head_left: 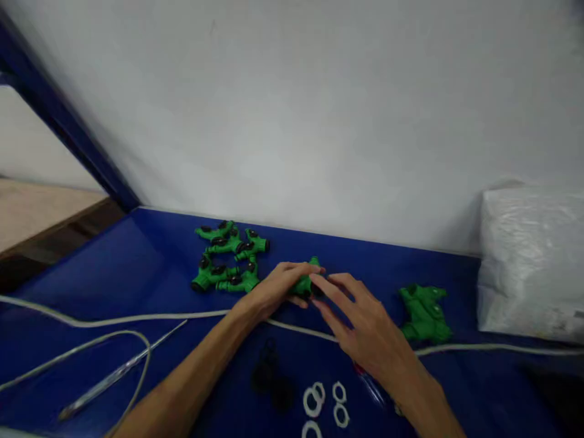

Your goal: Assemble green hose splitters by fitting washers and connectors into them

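Note:
A green Y-shaped hose connector (302, 286) with a dark end is in the middle of the blue table. My left hand (278, 285) grips it from the left, its fingers partly hidden behind it. From the right, my right hand (360, 313) has its index finger and thumb at either side of the connector's dark end. Its other fingers are curved above. Farther left lie several green Y-shaped connectors (245, 280) with black levers. Beyond my right hand is a small heap of green connector bodies (425, 313).
Several white rings (312, 402) and dark rings (270, 368) lie near the front. A pale cable (150, 316) crosses the blue table (150, 261). A long thin metal-like tool (123, 370) lies left. A red-and-clear handle (371, 387) is under my right forearm. A plastic-wrapped package (531, 261) stands right.

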`<act>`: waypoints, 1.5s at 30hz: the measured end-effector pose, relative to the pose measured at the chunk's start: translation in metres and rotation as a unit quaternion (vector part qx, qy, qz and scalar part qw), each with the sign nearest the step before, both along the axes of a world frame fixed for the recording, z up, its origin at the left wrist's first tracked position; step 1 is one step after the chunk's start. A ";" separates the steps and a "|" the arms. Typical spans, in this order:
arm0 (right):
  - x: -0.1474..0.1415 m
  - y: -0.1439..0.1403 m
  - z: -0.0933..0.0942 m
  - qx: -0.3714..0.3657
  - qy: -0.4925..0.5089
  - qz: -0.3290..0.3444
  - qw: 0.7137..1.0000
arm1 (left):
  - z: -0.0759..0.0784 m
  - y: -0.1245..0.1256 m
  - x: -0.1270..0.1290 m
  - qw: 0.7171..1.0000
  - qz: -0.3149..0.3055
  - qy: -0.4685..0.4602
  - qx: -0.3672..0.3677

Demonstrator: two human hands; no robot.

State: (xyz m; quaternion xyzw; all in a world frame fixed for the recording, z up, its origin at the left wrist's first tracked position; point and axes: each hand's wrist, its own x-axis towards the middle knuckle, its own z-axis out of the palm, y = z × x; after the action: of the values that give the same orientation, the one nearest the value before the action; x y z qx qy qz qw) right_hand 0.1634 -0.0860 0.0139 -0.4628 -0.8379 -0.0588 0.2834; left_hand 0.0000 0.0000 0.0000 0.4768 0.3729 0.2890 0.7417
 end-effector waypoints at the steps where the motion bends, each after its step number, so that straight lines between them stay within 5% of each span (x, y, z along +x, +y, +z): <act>1: 0.002 0.000 -0.001 0.015 0.000 -0.015 1.000 | 0.001 -0.001 0.001 1.000 -0.007 0.006 -0.001; 6: 0.007 -0.002 -0.002 0.047 0.009 -0.065 0.997 | 0.001 -0.005 0.004 1.000 -0.014 0.024 0.002; 11: 0.005 -0.002 -0.001 0.013 -0.002 -0.030 0.999 | -0.003 -0.003 0.003 1.000 0.005 0.026 0.016; 20: -0.005 -0.003 -0.006 -0.012 0.062 -0.104 0.993 | 0.002 -0.007 0.008 1.000 0.017 0.018 0.015; 26: -0.004 -0.004 -0.004 -0.060 0.024 -0.060 0.996 | 0.000 -0.008 0.006 0.998 0.054 0.029 0.014; 38: -0.013 0.002 -0.012 0.041 0.033 -0.136 0.989 | -0.004 0.000 0.008 0.995 0.063 0.070 0.034; 45: -0.015 -0.001 -0.016 0.013 0.034 -0.151 0.988 | -0.005 -0.002 0.008 0.993 0.050 0.088 0.067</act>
State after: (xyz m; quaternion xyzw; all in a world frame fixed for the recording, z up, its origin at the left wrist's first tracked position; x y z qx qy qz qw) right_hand 0.1484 -0.0869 -0.0018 -0.5825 -0.7472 -0.0957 0.3055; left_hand 0.0081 -0.0021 -0.0045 0.5298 0.4395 0.3069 0.6572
